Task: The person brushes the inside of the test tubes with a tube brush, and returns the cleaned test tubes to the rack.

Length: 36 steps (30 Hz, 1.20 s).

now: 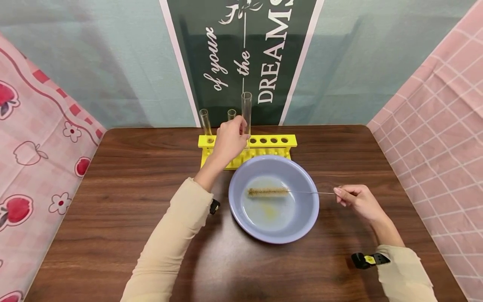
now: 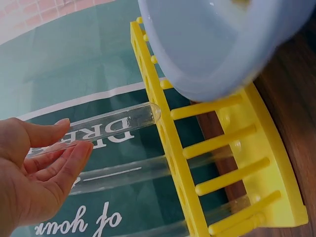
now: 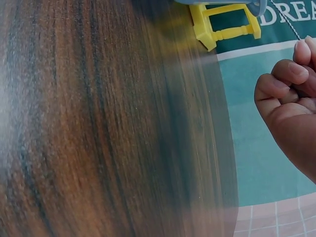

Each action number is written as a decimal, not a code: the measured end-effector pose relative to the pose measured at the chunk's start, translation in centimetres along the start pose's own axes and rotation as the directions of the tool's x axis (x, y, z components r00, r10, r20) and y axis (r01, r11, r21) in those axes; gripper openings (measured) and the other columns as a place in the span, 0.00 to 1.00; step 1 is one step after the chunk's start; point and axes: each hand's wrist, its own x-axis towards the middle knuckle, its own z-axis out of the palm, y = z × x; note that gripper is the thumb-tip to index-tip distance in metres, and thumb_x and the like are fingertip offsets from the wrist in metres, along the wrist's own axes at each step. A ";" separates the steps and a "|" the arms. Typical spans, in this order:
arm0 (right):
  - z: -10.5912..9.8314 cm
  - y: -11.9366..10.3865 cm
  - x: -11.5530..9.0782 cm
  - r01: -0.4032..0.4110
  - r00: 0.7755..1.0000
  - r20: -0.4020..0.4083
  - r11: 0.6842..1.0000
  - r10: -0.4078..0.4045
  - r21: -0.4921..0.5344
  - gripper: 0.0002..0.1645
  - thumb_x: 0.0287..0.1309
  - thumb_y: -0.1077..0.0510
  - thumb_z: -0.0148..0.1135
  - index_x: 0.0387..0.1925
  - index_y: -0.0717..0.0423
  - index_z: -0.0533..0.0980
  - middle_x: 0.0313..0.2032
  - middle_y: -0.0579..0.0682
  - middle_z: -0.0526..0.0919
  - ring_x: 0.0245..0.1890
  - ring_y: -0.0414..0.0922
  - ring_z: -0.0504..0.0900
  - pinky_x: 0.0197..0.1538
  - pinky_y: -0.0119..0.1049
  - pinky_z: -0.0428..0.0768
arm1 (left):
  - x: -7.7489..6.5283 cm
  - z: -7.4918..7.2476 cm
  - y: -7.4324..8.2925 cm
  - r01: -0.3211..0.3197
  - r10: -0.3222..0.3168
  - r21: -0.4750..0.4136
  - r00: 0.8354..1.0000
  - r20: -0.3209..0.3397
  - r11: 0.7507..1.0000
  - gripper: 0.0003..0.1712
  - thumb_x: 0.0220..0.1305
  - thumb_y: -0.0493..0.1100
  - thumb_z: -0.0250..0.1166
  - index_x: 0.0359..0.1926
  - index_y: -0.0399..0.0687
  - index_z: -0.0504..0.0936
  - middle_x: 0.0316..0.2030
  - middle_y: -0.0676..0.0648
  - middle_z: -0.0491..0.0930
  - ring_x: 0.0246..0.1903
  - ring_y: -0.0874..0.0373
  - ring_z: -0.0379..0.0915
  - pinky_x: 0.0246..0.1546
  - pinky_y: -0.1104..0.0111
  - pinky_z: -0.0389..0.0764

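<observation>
My left hand pinches a clear glass test tube between thumb and fingers, over the yellow test tube rack. In the left wrist view the rounded bottom of the test tube is right at the rack's top bar. Two more test tubes stand in the rack, one at its left end, the other partly hidden behind my left hand. My right hand pinches the thin wire handle of a test tube brush, whose bristles lie over the inside of the purple basin.
The basin stands close in front of the rack on the brown wooden table, with yellowish liquid at its bottom. Behind the table hangs a green and grey-blue cloth with lettering. Pink cloths hang at the left and right.
</observation>
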 end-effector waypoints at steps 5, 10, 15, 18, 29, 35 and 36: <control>0.2 0.2 0.1 -0.009 1.000 0.008 0.999 0.008 0.048 0.17 0.60 0.72 0.49 0.16 0.67 0.70 0.14 0.50 0.68 0.16 0.41 0.65 0.20 0.41 0.56 | 1.3 0.8 0.6 0.019 -0.019 0.019 1.000 -0.007 1.000 0.08 0.57 0.38 0.63 0.35 0.41 0.72 0.24 0.46 0.71 0.30 0.51 0.72 0.34 0.63 0.71; 0.3 0.3 0.1 -0.012 1.000 0.011 0.999 0.011 0.052 0.17 0.60 0.72 0.48 0.16 0.67 0.70 0.14 0.50 0.68 0.15 0.42 0.64 0.20 0.41 0.56 | 2.7 1.4 1.5 0.049 -0.049 0.052 0.999 -0.001 0.997 0.08 0.57 0.38 0.63 0.36 0.41 0.72 0.26 0.46 0.73 0.35 0.51 0.74 0.38 0.62 0.72; 0.4 0.3 0.1 -0.017 1.000 0.011 0.999 0.017 0.037 0.17 0.60 0.72 0.49 0.16 0.67 0.70 0.14 0.50 0.68 0.15 0.43 0.64 0.20 0.42 0.56 | 3.5 1.9 1.8 0.066 -0.069 0.096 0.997 0.032 0.993 0.08 0.57 0.38 0.62 0.37 0.41 0.73 0.28 0.46 0.74 0.35 0.51 0.75 0.36 0.63 0.73; 0.5 0.3 0.1 -0.020 1.000 0.008 0.999 0.020 0.037 0.17 0.60 0.72 0.49 0.16 0.66 0.70 0.14 0.50 0.68 0.15 0.42 0.64 0.20 0.42 0.56 | 3.6 2.3 1.6 0.074 -0.079 0.106 0.996 0.048 0.992 0.08 0.58 0.38 0.62 0.36 0.41 0.73 0.27 0.46 0.74 0.35 0.50 0.75 0.36 0.64 0.73; 0.6 0.5 0.0 -0.038 0.999 0.018 0.996 0.036 0.075 0.17 0.61 0.72 0.48 0.16 0.66 0.71 0.15 0.48 0.69 0.16 0.40 0.65 0.21 0.41 0.56 | 3.4 3.4 -0.2 0.207 -0.215 0.064 0.963 0.165 0.976 0.07 0.62 0.42 0.60 0.35 0.43 0.72 0.26 0.46 0.72 0.31 0.53 0.71 0.30 0.67 0.71; 0.6 0.6 -0.1 -0.050 0.998 0.033 0.989 0.046 0.137 0.17 0.61 0.72 0.47 0.17 0.66 0.70 0.16 0.48 0.70 0.17 0.39 0.66 0.21 0.41 0.55 | 3.4 4.0 -1.1 0.204 -0.215 0.072 0.951 0.221 0.976 0.07 0.62 0.42 0.59 0.35 0.43 0.72 0.26 0.46 0.72 0.32 0.53 0.72 0.32 0.67 0.72; 0.7 0.5 -0.1 -0.052 0.998 0.030 0.989 0.048 0.137 0.17 0.61 0.72 0.48 0.17 0.66 0.71 0.16 0.48 0.70 0.17 0.39 0.66 0.21 0.41 0.56 | 3.4 4.1 -1.2 0.197 -0.211 0.084 0.951 0.224 0.977 0.07 0.62 0.42 0.59 0.35 0.43 0.72 0.26 0.47 0.72 0.33 0.53 0.72 0.33 0.67 0.72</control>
